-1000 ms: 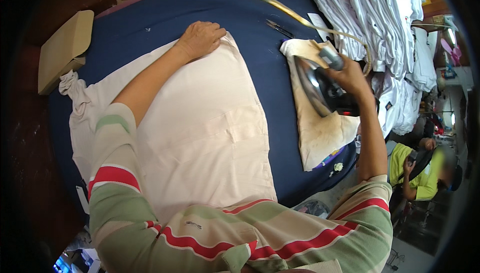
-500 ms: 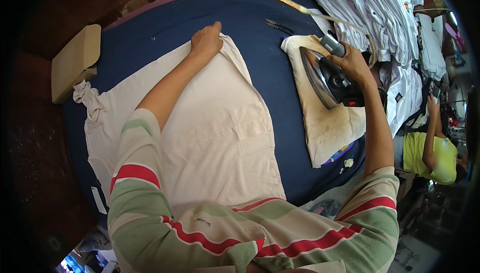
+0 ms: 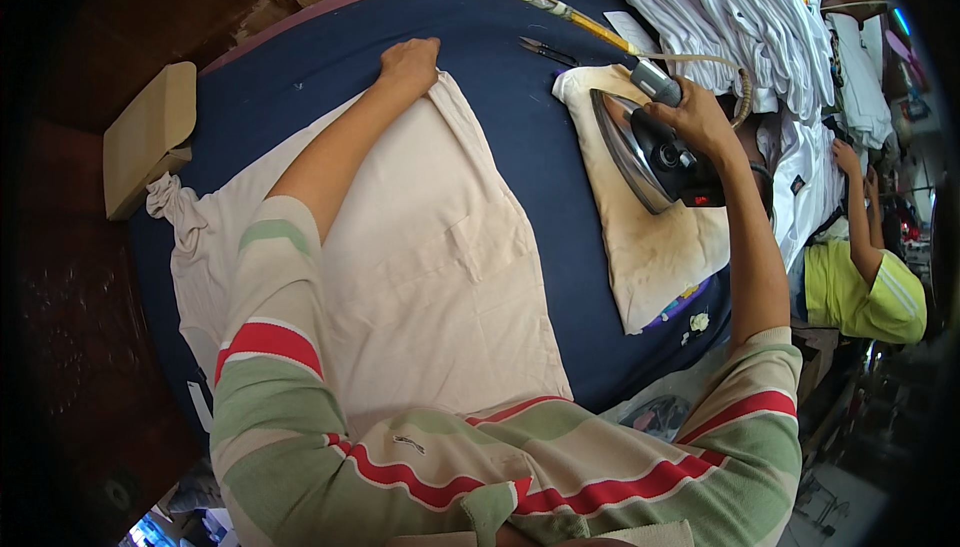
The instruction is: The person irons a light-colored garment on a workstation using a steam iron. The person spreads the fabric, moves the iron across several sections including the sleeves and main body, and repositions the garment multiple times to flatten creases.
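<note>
A pale pink-beige garment (image 3: 430, 247) lies spread on the dark blue cloth of the table, its right edge partly folded over. My left hand (image 3: 408, 67) is closed at the garment's far corner, pinching the fabric there; the fingertips are partly hidden. In my right hand (image 3: 695, 117) is the handle of a steam iron (image 3: 650, 152) with a black body and a grey upper part. The iron is on a scorched, cream-coloured pad (image 3: 640, 252), well right of the garment, with its soleplate edge facing left.
Thread snips (image 3: 548, 51) lie beyond the pad. White garments (image 3: 710, 17) are heaped at the far right, and the iron's hose (image 3: 570, 15) hangs across there. A cardboard box (image 3: 150, 142) stands at the left edge. A person in a yellow top (image 3: 865, 292) is at the right.
My left hand has shifted slightly away from me, and the fold beside it has narrowed. The iron stays on the pad. The person in yellow now reaches toward the hanging clothes.
</note>
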`<state>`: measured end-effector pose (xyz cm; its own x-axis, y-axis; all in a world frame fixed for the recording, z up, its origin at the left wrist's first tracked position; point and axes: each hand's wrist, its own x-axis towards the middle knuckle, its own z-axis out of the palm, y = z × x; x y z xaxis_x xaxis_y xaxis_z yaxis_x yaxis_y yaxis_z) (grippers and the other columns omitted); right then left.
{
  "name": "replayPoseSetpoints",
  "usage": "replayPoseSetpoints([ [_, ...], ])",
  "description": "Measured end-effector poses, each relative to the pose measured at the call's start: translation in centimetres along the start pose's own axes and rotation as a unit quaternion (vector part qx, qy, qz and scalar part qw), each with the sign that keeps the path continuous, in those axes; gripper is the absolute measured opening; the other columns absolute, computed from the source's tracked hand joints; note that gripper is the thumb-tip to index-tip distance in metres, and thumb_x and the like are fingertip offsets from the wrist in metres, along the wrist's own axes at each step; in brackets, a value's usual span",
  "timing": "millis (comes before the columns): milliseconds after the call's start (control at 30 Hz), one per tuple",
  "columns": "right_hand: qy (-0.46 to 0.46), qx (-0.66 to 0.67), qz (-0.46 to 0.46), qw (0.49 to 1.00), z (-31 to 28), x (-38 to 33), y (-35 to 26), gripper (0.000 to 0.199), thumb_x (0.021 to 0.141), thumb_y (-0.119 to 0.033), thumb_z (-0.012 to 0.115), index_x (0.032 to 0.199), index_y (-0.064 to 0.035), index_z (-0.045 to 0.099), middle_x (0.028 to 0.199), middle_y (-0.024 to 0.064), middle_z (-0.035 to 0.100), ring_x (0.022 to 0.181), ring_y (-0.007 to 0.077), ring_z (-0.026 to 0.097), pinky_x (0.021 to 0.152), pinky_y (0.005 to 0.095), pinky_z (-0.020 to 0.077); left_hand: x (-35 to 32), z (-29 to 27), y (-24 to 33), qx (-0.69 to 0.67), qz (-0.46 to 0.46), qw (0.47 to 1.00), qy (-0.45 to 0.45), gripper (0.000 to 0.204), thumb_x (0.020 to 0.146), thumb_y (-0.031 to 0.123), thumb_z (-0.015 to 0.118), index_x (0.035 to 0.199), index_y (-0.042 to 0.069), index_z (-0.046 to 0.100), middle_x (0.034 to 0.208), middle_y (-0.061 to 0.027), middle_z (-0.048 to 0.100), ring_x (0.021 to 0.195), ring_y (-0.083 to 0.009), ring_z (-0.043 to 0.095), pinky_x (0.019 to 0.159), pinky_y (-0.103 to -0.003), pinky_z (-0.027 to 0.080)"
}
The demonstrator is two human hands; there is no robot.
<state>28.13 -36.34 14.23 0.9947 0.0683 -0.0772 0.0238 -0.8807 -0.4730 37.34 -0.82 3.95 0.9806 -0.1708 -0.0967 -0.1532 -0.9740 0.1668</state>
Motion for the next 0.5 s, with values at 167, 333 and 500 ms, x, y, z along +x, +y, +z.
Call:
replayPoseSetpoints([
  [167, -0.002, 0.0, 0.014, 1.0, -0.2, -0.1, -0.1, 0.049, 0.07, -0.029, 0.071, 0.102, 0.006, 0.059, 0.074, 0.0147, 0.063, 0.059, 0.0188, 0.06, 0.057, 0.0311, 0.048, 0.7, -0.3, -0.6, -0.05, -0.001, 0.999, 0.005, 0.017, 0.077, 0.014, 0.06, 0.093, 0.008, 0.063, 0.096, -0.0151, 0.065, 0.094, -0.0323, 0.062, 0.081, -0.042, 0.048],
  [333, -0.01, -0.006, 0.017, 1.0, -0.2, 0.1, 0.0, 0.05, 0.069, -0.03, 0.071, 0.102, 0.0059, 0.059, 0.076, 0.0149, 0.063, 0.063, 0.0193, 0.061, 0.06, 0.0314, 0.0482, 2.0, -0.2, -1.7, -0.089, -0.018, 0.996, -0.018, 0.016, 0.077, 0.018, 0.06, 0.086, 0.007, 0.065, 0.093, -0.0152, 0.066, 0.09, -0.0321, 0.063, 0.08, -0.042, 0.047],
  [500, -0.007, -0.002, 0.005, 1.0, -0.2, 0.1, 0.1, 0.051, 0.068, -0.031, 0.071, 0.102, 0.0058, 0.06, 0.079, 0.0162, 0.064, 0.068, 0.0205, 0.063, 0.063, 0.0316, 0.0485, 2.2, 0.0, -0.6, -0.055, -0.074, 0.995, -0.027, 0.033, 0.083, 0.03, 0.055, 0.105, 0.008, 0.066, 0.109, -0.0158, 0.064, 0.104, -0.0336, 0.06, 0.087, -0.042, 0.047],
])
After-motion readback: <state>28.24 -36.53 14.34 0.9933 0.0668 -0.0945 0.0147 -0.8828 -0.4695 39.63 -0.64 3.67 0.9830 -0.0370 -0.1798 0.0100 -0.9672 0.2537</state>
